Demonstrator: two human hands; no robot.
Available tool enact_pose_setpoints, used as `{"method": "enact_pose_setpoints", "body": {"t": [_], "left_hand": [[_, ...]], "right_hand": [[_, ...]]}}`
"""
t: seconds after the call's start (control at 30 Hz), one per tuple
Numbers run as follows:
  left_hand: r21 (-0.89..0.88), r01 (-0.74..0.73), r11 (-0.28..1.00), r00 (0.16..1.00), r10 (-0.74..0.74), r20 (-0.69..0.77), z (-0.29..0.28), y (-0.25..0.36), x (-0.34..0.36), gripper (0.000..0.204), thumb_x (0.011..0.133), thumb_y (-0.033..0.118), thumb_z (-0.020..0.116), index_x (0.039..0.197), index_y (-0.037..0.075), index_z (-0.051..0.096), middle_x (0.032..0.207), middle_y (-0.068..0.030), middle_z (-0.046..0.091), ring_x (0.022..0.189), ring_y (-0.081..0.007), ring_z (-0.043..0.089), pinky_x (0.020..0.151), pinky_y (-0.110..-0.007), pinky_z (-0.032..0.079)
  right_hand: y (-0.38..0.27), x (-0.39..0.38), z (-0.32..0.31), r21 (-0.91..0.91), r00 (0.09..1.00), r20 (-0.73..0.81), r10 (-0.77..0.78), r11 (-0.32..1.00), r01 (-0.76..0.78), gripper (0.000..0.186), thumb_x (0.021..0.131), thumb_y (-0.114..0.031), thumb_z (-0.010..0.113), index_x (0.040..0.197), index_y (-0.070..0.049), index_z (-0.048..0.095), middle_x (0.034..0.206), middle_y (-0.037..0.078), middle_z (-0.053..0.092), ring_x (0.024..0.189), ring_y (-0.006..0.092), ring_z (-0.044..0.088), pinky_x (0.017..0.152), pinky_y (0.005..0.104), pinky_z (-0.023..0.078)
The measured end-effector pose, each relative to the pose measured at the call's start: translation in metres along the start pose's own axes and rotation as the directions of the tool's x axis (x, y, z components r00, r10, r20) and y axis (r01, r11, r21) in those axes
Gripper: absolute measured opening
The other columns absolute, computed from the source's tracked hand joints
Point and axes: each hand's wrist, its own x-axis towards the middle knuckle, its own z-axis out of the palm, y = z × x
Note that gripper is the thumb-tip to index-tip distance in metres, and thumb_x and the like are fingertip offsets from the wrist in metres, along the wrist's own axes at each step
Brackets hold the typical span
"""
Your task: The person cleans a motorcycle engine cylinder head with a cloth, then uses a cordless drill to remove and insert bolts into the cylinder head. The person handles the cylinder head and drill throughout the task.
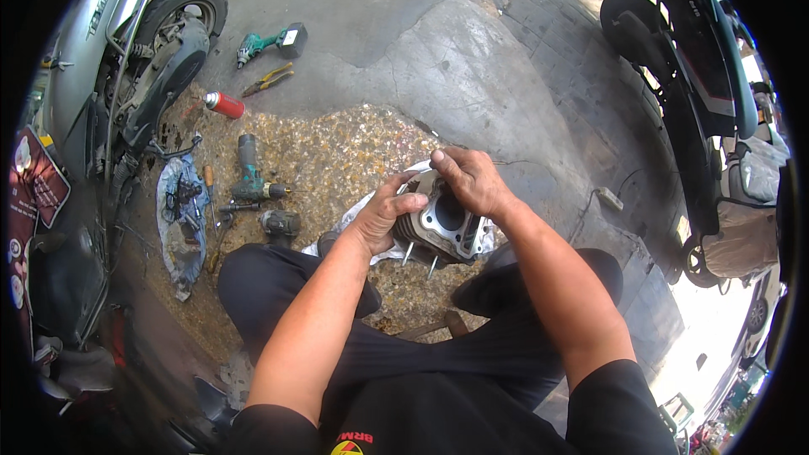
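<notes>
"The black shirt [447, 409] sits closest. And the hands?"
"The left hand [383, 217] grasps the engine cylinder [434, 232]; the right hand [474, 181] curls at its far edge, though I can't tell whether it's gripping."
"Where's the cylinder?"
"Between the knees [257, 278], beside white cloth [487, 236]."

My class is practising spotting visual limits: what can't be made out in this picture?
All in the head view:
Metal cylinder: inside of its bore lost in shadow.
White cloth: partly hidden by cylinder and left hand.
Items on the blue sheet: too small and jumbled to identify.
Silver scooter: cut off by the rim.
</notes>
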Motion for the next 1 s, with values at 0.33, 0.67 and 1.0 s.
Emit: {"method": "enact_pose_setpoints", "body": {"t": [0.33, 0.67, 1.0], "left_hand": [[0.092, -0.074, 0.993, 0.99, 0.085, -0.115, 0.009, 0.037, -0.034, 0.081, 0.07, 0.021, 0.077, 0.141, 0.001, 0.043, 0.123, -0.013, 0.06, 0.111, -0.0259, 0.061, 0.097, -0.038, 0.052], [0.183, -0.151, 0.971, 0.959, 0.189, -0.211, 0.023, 0.036, -0.023, 0.094, 0.068, 0.011, 0.081, 0.145, -0.007, 0.029, 0.117, -0.016, 0.058, 0.098, -0.0218, 0.063, 0.088, -0.033, 0.054], [0.212, -0.104, 0.972, 0.948, 0.161, -0.273, 0.029, 0.036, -0.018, 0.093, 0.067, 0.016, 0.079, 0.145, -0.004, 0.034, 0.118, -0.0145, 0.058, 0.102, -0.022, 0.062, 0.09, -0.034, 0.053]], "right_hand": [[-0.009, -0.05, -0.017, -0.218, 0.91, -0.096, -0.404, 0.9, 0.377, 0.028, 0.075, -0.021, 0.077, 0.097, -0.007, 0.069, 0.087, 0.014, 0.062, 0.084, 0.0361, 0.062, 0.073, 0.0452, 0.052], [-0.005, -0.041, 0.003, -0.294, 0.912, -0.096, -0.399, 0.887, 0.357, 0.025, 0.074, -0.017, 0.075, 0.092, -0.004, 0.063, 0.084, 0.018, 0.06, 0.08, 0.0394, 0.063, 0.07, 0.0487, 0.051], [-0.007, -0.039, 0.007, -0.054, 0.991, -0.113, -0.074, 0.996, 0.069, 0.024, 0.074, -0.018, 0.075, 0.087, -0.001, 0.063, 0.079, 0.02, 0.065, 0.073, 0.0396, 0.065, 0.067, 0.0463, 0.052]]}}
